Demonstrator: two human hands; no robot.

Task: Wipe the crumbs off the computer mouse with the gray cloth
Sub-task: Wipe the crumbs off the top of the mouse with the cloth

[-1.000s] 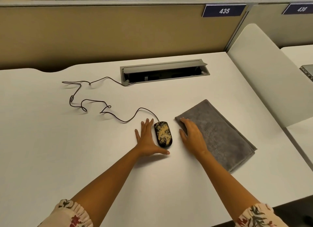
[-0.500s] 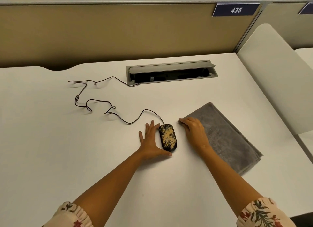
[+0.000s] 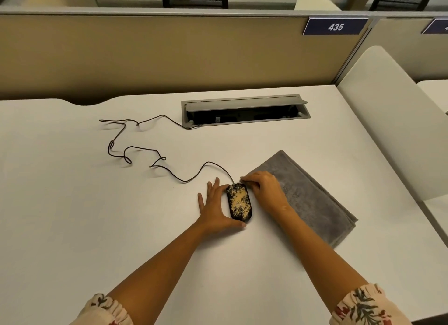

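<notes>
A black wired computer mouse [image 3: 239, 201], its top covered in pale crumbs, lies on the white desk [image 3: 97, 215]. My left hand [image 3: 215, 207] rests flat on the desk against the mouse's left side, fingers spread, thumb at its near end. Just right of the mouse lies a folded gray cloth [image 3: 312, 198]. My right hand [image 3: 265, 187] is on the cloth's near-left corner, with its fingers curled around the edge of that corner.
The mouse cable [image 3: 135, 152] snakes left and back into an open gray cable hatch [image 3: 244, 110] in the desk. A tan partition [image 3: 169, 53] with a sign reading 435 closes the back. A white divider panel [image 3: 397, 121] bounds the right side.
My right hand has slid toward the cloth's near-left corner and its fingers have curled onto the edge. My left hand stays beside the mouse.
</notes>
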